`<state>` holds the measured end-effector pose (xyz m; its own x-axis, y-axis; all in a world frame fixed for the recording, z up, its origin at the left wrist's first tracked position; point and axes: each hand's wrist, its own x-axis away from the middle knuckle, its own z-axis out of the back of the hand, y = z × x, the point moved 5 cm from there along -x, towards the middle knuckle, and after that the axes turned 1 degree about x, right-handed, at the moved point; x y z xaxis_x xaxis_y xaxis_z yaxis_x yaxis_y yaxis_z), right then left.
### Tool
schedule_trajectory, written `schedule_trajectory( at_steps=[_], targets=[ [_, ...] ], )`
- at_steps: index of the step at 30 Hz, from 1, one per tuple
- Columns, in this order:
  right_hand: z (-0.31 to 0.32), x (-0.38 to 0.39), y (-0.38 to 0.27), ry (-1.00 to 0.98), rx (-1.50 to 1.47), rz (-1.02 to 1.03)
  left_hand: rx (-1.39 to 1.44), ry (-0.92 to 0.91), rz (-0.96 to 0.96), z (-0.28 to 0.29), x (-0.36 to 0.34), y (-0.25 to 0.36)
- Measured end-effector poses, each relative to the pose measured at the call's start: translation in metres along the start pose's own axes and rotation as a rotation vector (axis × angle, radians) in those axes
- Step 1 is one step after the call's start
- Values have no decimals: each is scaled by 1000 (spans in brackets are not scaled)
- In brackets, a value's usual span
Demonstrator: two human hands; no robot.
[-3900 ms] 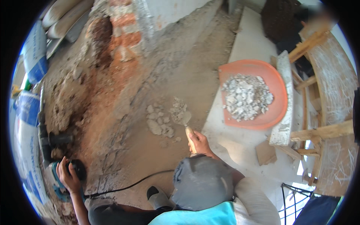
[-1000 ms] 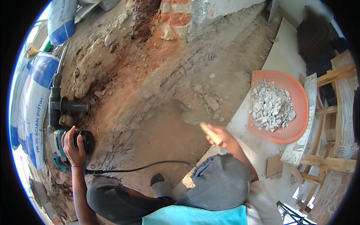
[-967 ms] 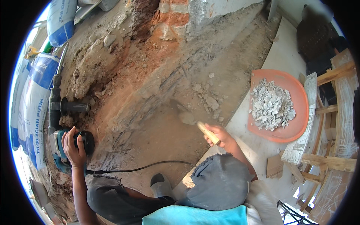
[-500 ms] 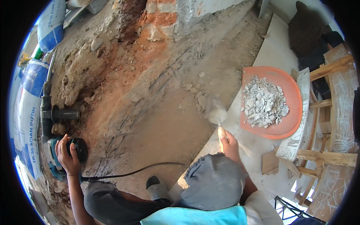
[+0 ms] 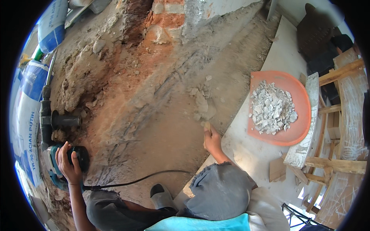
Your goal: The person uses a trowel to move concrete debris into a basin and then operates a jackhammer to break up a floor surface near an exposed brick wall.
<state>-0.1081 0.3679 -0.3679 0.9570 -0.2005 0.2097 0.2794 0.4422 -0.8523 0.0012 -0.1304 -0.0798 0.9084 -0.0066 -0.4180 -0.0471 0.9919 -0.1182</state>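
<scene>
My left hand (image 5: 68,163) rests gripped on the teal and black rotary hammer (image 5: 58,168), which lies along the rough excavated edge at the left with its chisel pointing away from me. My right hand (image 5: 212,140) is closed on the wooden-handled trowel (image 5: 207,127), low over the dusty ground. Its blade is blurred and hard to separate from the pile of grey rubble (image 5: 200,100) just beyond it. To the right, an orange plastic scoop tray (image 5: 297,127) holds a heap of broken white and grey chunks (image 5: 271,107).
Blue and white sacks (image 5: 27,134) line the left. An exposed brick column (image 5: 167,19) stands at the back. A pale board (image 5: 283,42) borders the ground on the right, beside wooden framing (image 5: 335,164) and a loose cardboard piece (image 5: 276,169). A black cable (image 5: 146,176) crosses near my knees.
My right hand has swept the trowel right, then back left toward the rubble. The view has shifted somewhat since the first frame. My left hand stays on the tool.
</scene>
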Motion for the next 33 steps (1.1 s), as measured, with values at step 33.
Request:
schedule_trajectory(
  at_steps=[33],
  targets=[
    [214,-8,25,117,-992,-275,-40,-18,0,-11,8,-17]
  ],
)
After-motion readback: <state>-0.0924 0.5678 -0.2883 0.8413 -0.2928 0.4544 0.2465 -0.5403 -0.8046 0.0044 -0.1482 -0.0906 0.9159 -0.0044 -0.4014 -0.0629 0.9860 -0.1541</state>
